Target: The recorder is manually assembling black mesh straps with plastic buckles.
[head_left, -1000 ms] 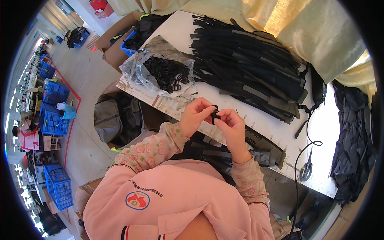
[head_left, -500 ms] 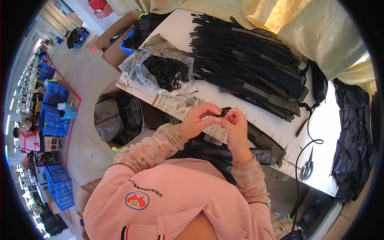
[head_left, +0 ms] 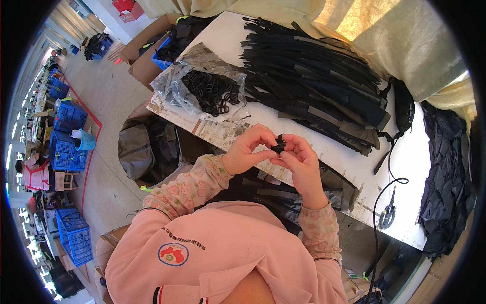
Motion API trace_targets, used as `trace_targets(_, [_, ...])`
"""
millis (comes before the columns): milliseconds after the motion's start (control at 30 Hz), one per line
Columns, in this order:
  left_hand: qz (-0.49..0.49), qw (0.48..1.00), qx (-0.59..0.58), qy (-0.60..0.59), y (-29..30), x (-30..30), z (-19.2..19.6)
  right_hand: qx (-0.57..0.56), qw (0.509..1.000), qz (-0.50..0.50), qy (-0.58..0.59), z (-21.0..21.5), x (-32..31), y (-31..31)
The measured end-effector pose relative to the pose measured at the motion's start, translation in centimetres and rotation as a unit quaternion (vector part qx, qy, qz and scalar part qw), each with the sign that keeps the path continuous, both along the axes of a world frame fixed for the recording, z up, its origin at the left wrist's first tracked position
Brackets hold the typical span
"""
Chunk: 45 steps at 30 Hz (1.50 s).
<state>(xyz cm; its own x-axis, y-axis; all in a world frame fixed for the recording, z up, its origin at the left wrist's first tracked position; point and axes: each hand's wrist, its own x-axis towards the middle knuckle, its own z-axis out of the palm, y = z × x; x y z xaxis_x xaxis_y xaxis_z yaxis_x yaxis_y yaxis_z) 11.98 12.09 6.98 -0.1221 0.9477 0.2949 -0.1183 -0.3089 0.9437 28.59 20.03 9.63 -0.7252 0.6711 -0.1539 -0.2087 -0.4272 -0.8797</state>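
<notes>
Both grips were closed, your left hand (head_left: 249, 150) and right hand (head_left: 305, 163) pinching a small black piece (head_left: 279, 145), probably for fine control. It hung over the counter's (head_left: 354, 169) near edge. Clear bag (head_left: 169, 83) of black buckles (head_left: 220, 106) sat left, likely for reach; black straps (head_left: 314, 86) crowded far; bare room showed right, toward scissors (head_left: 388, 215).

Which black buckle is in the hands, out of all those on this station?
The black buckle pinched between the left hand and right hand; the other buckles lie heaped in the clear plastic bag on the white table.
</notes>
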Motion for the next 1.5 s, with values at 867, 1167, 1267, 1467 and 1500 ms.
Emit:
trace_targets(867, [-0.074,0.933,-0.22,-0.275,-6.7,0.8,-0.8,0.355,0.907,0.015,-0.226,-2.1,1.0,6.2])
trace_targets(1167, [0.324,0.883,-0.338,-0.003,-13.8,-3.6,-6.0,0.684,0.604,-0.141,-0.383,-6.0,4.8,13.7])
trace_targets(1267, [0.366,0.881,-0.211,0.215,-11.5,-3.3,-4.3,0.694,0.605,-0.15,-0.36,-5.6,5.1,13.3])
trace_targets(1467, [-0.054,0.85,-0.348,-0.392,-2.6,1.3,-2.5,0.713,0.599,-0.116,-0.345,-3.7,7.3,8.3])
trace_targets(1500, [-0.053,0.85,-0.345,-0.394,-1.5,1.7,-3.7,0.703,0.615,-0.095,-0.343,-3.7,8.1,7.3])
